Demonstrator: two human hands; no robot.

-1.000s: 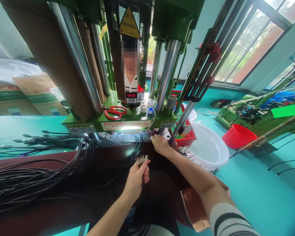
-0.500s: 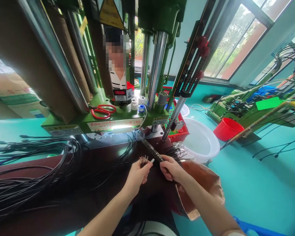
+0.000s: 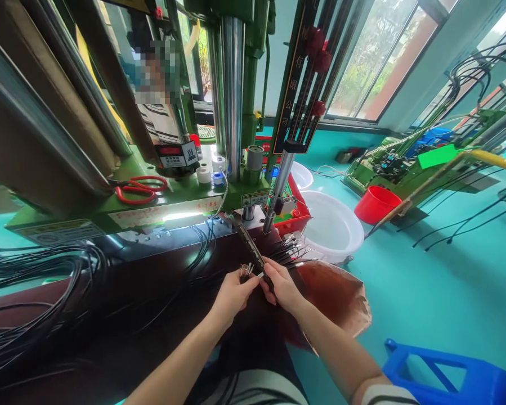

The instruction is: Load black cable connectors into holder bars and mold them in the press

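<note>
My left hand [image 3: 234,293] is closed around a small bunch of metal terminals [image 3: 246,270] that stick up from its fingertips. My right hand [image 3: 281,284] is closed on a long dark bar-shaped fixture [image 3: 248,242], which slants up and left toward the base of the green press machine [image 3: 180,202]. The two hands touch at the fingertips, in front of the machine, above a dark brown work surface [image 3: 160,281]. Black cables [image 3: 37,304] are bundled across that surface to the left.
Red scissors [image 3: 137,190] and small tape rolls [image 3: 210,174] lie on the machine's green base. A person stands behind the machine. A white basin [image 3: 332,225], a red tray [image 3: 295,216] and a red bucket [image 3: 377,203] sit to the right. A blue plastic stool [image 3: 447,377] is at lower right.
My right hand left the machine base, drew the dark bar out toward me and now meets my left hand. The view has shifted right and closer.
</note>
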